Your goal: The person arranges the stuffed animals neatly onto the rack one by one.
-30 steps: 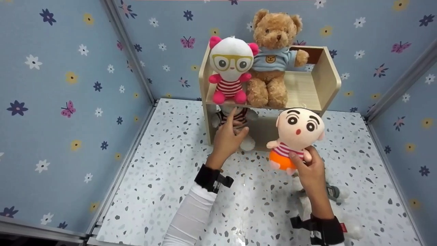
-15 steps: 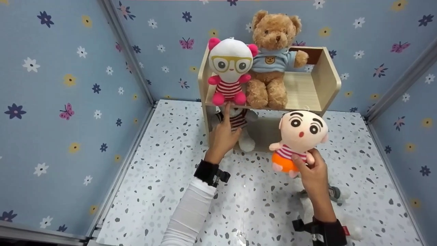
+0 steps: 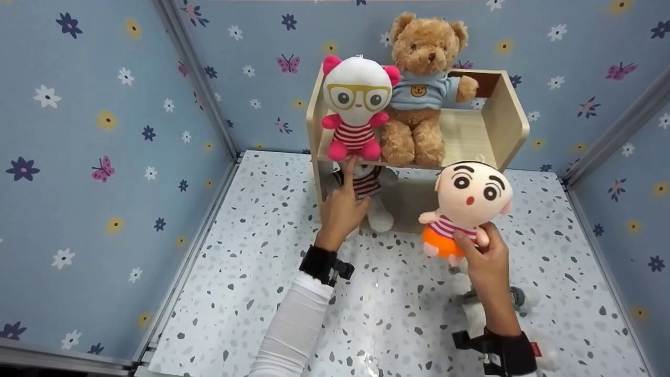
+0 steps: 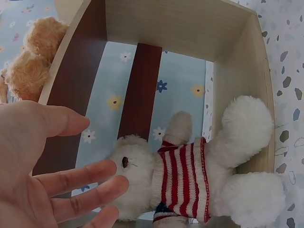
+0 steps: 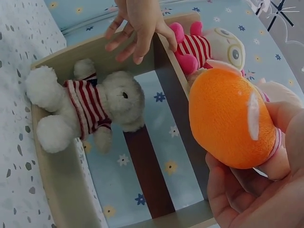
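Observation:
My right hand (image 3: 489,262) grips a plush boy doll (image 3: 471,191) by its side. The doll has thick black brows, a pink-striped top and orange shorts, and hangs in front of the shelf's right half. My left hand (image 3: 343,209) points its index finger up at the upper board's front edge, right below the pink feet of a white-headed plush (image 3: 358,99) with yellow glasses. Its other fingers are spread loosely and hold nothing. Behind it, in the lower compartment, sits a white teddy bear (image 4: 183,183) in a red-striped sweater, its head partly hidden in the head view.
A brown teddy bear (image 3: 424,99) in a blue shirt sits on the upper level of the wooden shelf (image 3: 510,120). Another white plush (image 3: 473,317) lies on the speckled surface (image 3: 251,283), partly under my right forearm. Flower-patterned walls (image 3: 104,220) stand around.
My left index finger has moved slightly left, to the board edge under the pink-footed plush. My right hand has carried the boy doll a little to the right.

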{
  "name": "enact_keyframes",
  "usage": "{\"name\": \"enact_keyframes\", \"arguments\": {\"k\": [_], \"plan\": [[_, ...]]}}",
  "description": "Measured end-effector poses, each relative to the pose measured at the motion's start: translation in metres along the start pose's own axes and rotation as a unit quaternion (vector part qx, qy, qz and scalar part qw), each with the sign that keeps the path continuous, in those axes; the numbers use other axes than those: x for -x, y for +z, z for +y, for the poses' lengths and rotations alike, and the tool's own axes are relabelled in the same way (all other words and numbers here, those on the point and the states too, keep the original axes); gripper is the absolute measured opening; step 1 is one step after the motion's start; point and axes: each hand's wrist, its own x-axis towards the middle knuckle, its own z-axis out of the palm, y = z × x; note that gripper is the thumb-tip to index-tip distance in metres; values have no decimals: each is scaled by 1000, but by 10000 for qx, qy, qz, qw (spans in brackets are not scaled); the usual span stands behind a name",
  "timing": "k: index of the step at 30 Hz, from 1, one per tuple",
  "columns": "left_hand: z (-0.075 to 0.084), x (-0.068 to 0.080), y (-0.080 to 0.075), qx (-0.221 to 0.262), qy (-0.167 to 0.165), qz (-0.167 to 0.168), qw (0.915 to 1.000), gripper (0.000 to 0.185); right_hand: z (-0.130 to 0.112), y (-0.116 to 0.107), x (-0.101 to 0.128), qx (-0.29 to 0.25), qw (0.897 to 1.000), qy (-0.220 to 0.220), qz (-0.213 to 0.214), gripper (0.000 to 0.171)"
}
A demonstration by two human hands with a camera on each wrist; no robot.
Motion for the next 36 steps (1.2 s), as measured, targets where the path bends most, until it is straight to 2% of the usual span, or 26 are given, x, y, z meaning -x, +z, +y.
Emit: {"name": "enact_keyframes", "arguments": {"k": [8, 13, 22, 28, 32, 36], "plan": [[0, 0, 1, 7, -40, 32, 10000, 100, -10, -7, -20, -425, 9976, -433, 339, 40], [3, 0, 2, 67, -133, 23, 9999, 103, -16, -10, -34, -547, 9960, -430, 559, 38], [2, -2, 3, 486, -94, 71, 9987, 103, -31, -10, -57, -1062, 9883, -805, 748, 38], [3, -4, 0, 748, -203, -16, 9970, 102, -37, -9, -68, -1391, 9815, -988, 866, 42], [3, -8, 0, 873, -148, 103, 9960, 93, -42, -8, -74, -1332, 9815, -1033, 914, 40], [2, -15, 1, 1490, -69, 282, 9884, 66, -45, -7, -76, -1292, 9830, -968, 873, 45]]}}
